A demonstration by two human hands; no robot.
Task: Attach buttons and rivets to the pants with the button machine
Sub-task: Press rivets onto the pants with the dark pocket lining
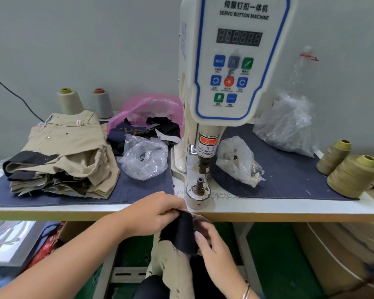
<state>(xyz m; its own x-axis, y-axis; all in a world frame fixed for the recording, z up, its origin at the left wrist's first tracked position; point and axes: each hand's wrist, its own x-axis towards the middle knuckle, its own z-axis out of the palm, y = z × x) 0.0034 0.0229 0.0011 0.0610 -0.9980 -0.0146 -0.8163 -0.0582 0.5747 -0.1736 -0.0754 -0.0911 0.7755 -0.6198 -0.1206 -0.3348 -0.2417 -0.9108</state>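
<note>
both hands grip pants (pixel 177 231) just below worktop (pixel 289 209) near edge: left hand (pixel 158 212) pinches dark flap's top, right hand (pixel 209 240) its side. machine (pixel 231 61) just beyond; finished pile (pixel 61 154) far left.

The tall button machine (pixel 229 61) is cream with a blue-outlined panel; folded cotton pants (pixel 61 154) are khaki with navy lining; the flat table cloth (pixel 289 169) is denim blue; a crumpled plastic bag (pixel 151 106) is pink.
</note>
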